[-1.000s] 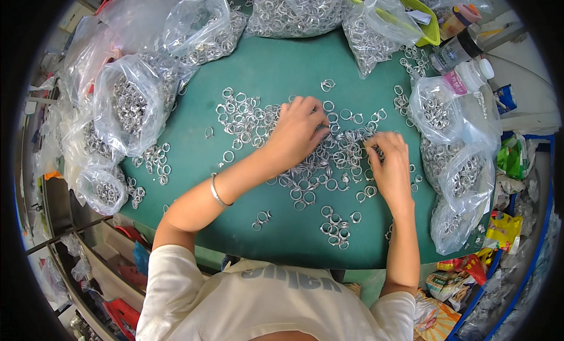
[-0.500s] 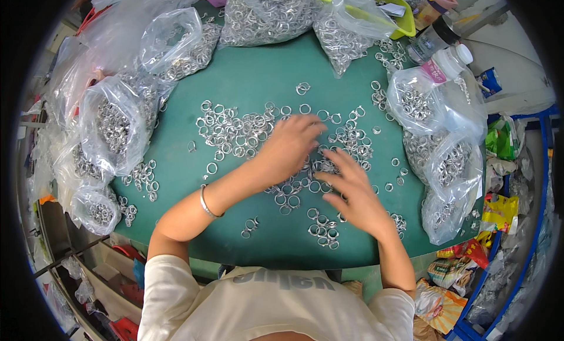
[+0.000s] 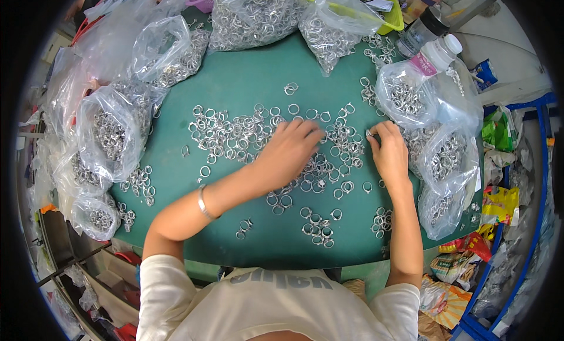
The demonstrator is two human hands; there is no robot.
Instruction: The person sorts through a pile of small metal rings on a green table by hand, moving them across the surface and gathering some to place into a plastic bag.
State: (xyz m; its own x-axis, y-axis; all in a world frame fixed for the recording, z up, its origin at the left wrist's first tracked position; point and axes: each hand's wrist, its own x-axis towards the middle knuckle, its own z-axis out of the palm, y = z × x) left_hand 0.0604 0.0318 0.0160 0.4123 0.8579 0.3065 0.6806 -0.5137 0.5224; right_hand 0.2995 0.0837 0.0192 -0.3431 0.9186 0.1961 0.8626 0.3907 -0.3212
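Small silver-coloured metal rings (image 3: 235,132) lie in a loose pile across the middle of the green tabletop (image 3: 235,64). My left hand (image 3: 291,147) rests over the pile with its fingers bent and slightly apart, the tips among the rings; its underside is hidden. A bangle (image 3: 203,201) circles my left wrist. To the right of the pile, my right hand (image 3: 389,153) has thumb and fingers pinched together. A bit of silver metal, seemingly a ring (image 3: 369,133), shows at its fingertips. Smaller clusters of rings (image 3: 318,228) lie nearer to me.
Clear plastic bags full of rings line the left (image 3: 111,132), the back (image 3: 255,20) and the right (image 3: 446,159). A yellow-green basket (image 3: 392,22) stands at the far right, near a white-capped bottle (image 3: 437,54). Blue shelving (image 3: 526,223) with packets is beyond the right edge.
My right hand has moved from the pile to the right, and its spread fingers have come together in a pinch. My left hand stays over the pile. The whole view has shifted slightly.
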